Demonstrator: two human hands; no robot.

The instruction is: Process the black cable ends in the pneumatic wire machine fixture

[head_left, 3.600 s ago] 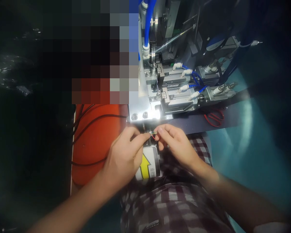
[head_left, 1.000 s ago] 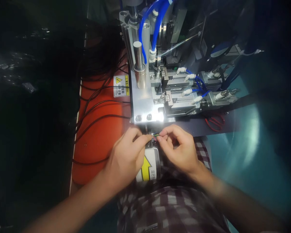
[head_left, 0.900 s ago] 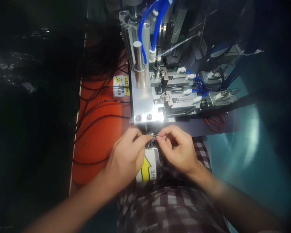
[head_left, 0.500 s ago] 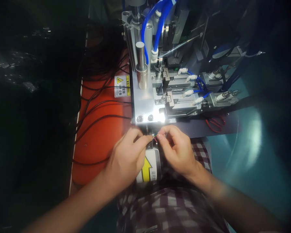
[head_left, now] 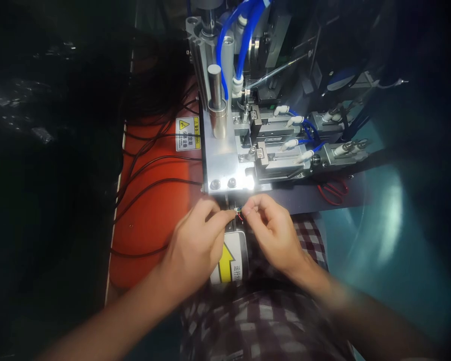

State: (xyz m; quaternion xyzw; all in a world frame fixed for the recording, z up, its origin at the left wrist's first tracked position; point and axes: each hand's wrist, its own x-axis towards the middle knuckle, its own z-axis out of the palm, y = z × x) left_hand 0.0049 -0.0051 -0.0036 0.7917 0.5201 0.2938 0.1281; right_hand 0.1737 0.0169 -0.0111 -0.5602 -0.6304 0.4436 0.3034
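Note:
In front of the machine's metal plate (head_left: 221, 170), my two hands nearly meet over a narrow dark track. My left hand (head_left: 197, 235) is closed, its thumb and finger at a small white-and-metal piece with thin coloured wires (head_left: 239, 213), red and green among them. My right hand (head_left: 272, 228) pinches the wires from the other side between thumb and forefinger. The exact shape of the small piece is too small to tell. Just below the fingers lies a white label with a yellow arrow (head_left: 227, 258).
Pneumatic slides (head_left: 281, 163) with blue hoses (head_left: 244, 45) stand beyond my hands. Red-handled pliers or scissors (head_left: 332, 192) lie to the right. Black cables (head_left: 154, 180) cross the orange surface (head_left: 146, 215) at the left, near a warning label (head_left: 188, 134).
The whole view has shifted slightly. Both hands stay at nearly the same spot, still pinching the small wired piece.

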